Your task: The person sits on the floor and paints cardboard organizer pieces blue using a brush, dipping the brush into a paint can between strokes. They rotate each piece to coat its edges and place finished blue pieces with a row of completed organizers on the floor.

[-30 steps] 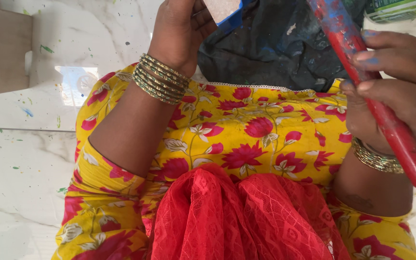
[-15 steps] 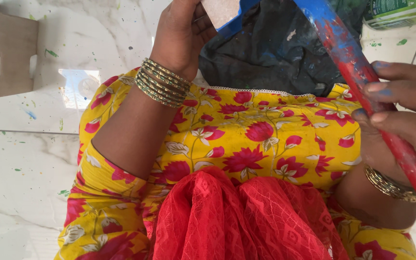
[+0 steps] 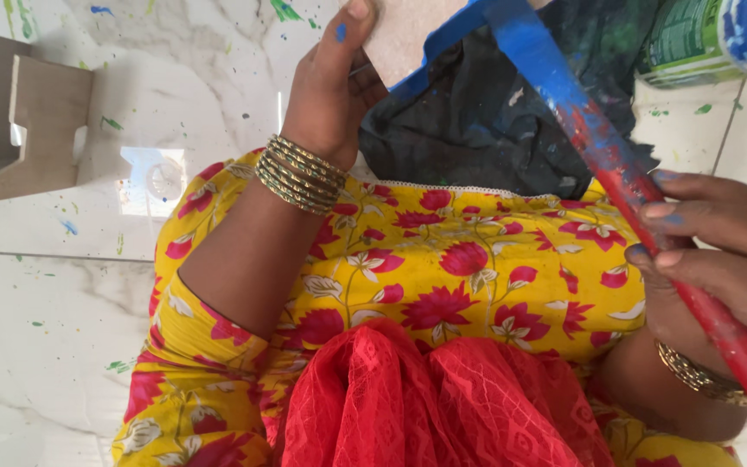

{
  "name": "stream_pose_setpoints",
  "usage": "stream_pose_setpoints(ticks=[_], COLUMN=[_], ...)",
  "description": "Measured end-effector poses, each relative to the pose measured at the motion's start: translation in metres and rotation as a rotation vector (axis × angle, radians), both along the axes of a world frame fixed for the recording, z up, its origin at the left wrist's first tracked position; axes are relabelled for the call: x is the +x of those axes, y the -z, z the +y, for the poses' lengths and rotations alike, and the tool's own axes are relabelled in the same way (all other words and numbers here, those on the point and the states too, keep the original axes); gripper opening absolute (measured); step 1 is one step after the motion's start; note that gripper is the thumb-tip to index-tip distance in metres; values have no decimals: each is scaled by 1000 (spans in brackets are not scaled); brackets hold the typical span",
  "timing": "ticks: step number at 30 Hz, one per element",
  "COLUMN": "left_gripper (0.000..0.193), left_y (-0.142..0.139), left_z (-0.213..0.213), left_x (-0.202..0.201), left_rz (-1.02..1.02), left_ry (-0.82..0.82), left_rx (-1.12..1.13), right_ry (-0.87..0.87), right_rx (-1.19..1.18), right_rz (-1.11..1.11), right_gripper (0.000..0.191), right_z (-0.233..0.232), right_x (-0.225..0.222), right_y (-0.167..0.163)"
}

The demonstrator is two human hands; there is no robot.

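My right hand (image 3: 719,268) is clamped on the red brush handle (image 3: 676,251), my grip well back from its blue-coated end. Beyond it, my left hand (image 3: 335,95) pinches the blue-edged board (image 3: 408,35) over the dark cloth (image 3: 494,121). Advised: steady board, light strokes along its edge.

Yellow dress (image 3: 443,259) printed with red flowers; red lace scarf (image 3: 443,406) below it; red handle (image 3: 650,216) smeared blue; white marble floor (image 3: 45,329) flecked green and blue.
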State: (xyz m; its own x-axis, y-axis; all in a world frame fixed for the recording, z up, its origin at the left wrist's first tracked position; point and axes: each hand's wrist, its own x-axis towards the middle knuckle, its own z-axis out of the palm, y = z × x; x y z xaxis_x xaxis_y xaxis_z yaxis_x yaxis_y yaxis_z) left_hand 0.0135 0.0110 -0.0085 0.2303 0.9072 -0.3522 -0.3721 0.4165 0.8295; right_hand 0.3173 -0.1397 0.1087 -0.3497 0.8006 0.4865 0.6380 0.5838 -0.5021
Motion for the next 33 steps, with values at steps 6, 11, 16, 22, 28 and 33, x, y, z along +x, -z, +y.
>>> stream_pose_setpoints(ticks=[6, 11, 16, 22, 28, 33], left_gripper=[86, 87, 86, 86, 87, 84], left_y=[1, 7, 8, 7, 4, 2], left_z=[3, 3, 6, 5, 4, 3], left_x=[2, 1, 6, 9, 8, 10], left_rz=[9, -16, -10, -16, 18, -18], left_ry=[-13, -30, -64, -46, -28, -41], left_rx=[-50, -78, -106, -90, -73, -79], right_ry=[-48, -49, -193, 53, 66, 63], right_rx=[-48, -49, -121, 174, 120, 62], right_rz=[-40, -35, -97, 123, 66, 129], right_gripper=[35, 36, 36, 30, 30, 33], right_z=[0, -4, 9, 14, 11, -8], right_x=[9, 11, 20, -3, 5, 16], right_y=[-10, -9, -35, 13, 22, 11])
